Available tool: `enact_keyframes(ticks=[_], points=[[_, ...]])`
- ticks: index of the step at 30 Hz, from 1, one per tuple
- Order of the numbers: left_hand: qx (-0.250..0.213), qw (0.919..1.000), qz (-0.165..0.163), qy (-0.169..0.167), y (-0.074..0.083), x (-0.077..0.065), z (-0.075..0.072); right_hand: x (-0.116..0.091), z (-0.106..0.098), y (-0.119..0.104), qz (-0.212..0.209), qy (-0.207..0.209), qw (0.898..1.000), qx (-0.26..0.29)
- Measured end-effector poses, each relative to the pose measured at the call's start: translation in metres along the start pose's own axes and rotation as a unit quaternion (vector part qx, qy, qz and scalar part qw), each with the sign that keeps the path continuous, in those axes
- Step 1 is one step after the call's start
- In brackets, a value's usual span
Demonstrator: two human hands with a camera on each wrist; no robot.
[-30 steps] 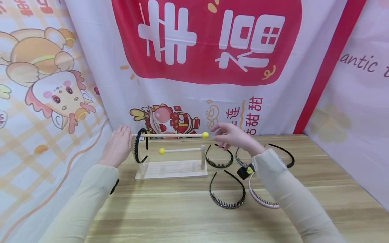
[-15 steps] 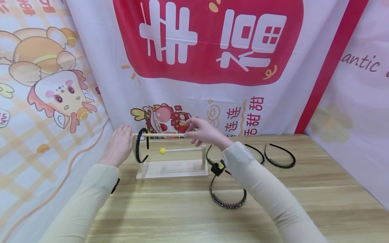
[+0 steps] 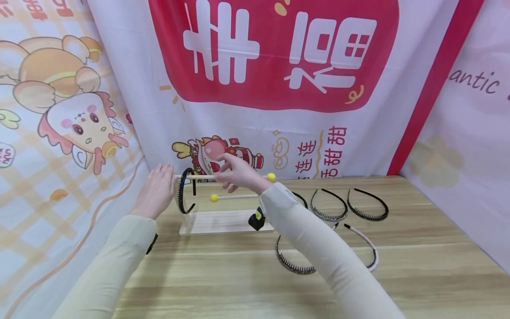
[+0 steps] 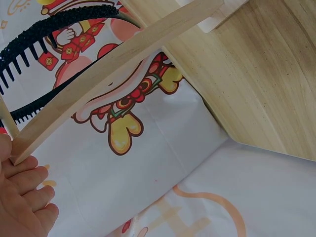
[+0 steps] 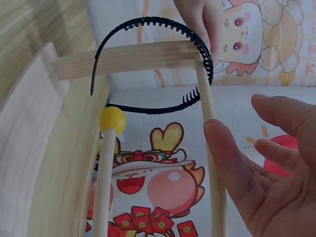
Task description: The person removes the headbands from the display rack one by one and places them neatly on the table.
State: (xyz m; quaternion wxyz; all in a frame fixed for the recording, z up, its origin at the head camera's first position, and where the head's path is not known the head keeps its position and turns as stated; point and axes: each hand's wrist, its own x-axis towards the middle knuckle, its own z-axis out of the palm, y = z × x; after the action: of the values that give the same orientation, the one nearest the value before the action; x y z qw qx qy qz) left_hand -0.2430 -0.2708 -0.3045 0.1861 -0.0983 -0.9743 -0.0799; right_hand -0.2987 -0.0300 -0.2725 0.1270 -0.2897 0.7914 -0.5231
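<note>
A wooden stand (image 3: 223, 221) with two rods, each ending in a yellow ball, stands on the table. From its upper rod (image 5: 212, 158) hangs a black toothed headband (image 3: 180, 195), close to the left post. My left hand (image 3: 157, 190) rests its straight fingers at the top of that post (image 4: 94, 81). Farther along the same rod is my right hand (image 3: 241, 175), fingers spread and thumb (image 5: 222, 148) lying against the rod, with nothing gripped. The lower rod's yellow ball (image 5: 112, 119) points toward the hanging headband. My right forearm covers part of the stand's right side.
Right of the stand lie several headbands: a silvery one (image 3: 330, 218), a black one (image 3: 368, 217), a dark glittery one (image 3: 295, 267) partly under my sleeve, and a pale pink one (image 3: 376, 254). Printed cloth (image 3: 247, 106) hangs behind the table (image 3: 223, 283).
My right hand has moved left from beyond the upper rod's yellow ball to midway along that rod, nearer the headband. My left hand and the hanging headband have stayed in place.
</note>
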Motion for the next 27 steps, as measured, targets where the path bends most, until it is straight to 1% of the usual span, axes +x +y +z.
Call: enact_keyframes(ticks=[8, 15, 21, 27], points=[[-0.001, 1.0000, -0.006, 0.000, -0.001, 0.000, 0.001, 0.014, 0.026, -0.002, 0.008, -0.014, 0.999, 0.041], [-0.005, 1.0000, -0.006, 0.004, -0.002, 0.000, 0.001, 0.025, 0.047, -0.001, 0.001, -0.022, 0.998, 0.067], [-0.003, 1.0000, -0.004, 0.007, -0.002, 0.000, 0.002, 0.034, 0.058, 0.002, 0.013, -0.030, 0.996, 0.083], [-0.002, 0.9999, -0.006, 0.010, -0.002, 0.000, 0.003, 0.037, 0.064, 0.000, 0.011, -0.033, 0.996, 0.084]])
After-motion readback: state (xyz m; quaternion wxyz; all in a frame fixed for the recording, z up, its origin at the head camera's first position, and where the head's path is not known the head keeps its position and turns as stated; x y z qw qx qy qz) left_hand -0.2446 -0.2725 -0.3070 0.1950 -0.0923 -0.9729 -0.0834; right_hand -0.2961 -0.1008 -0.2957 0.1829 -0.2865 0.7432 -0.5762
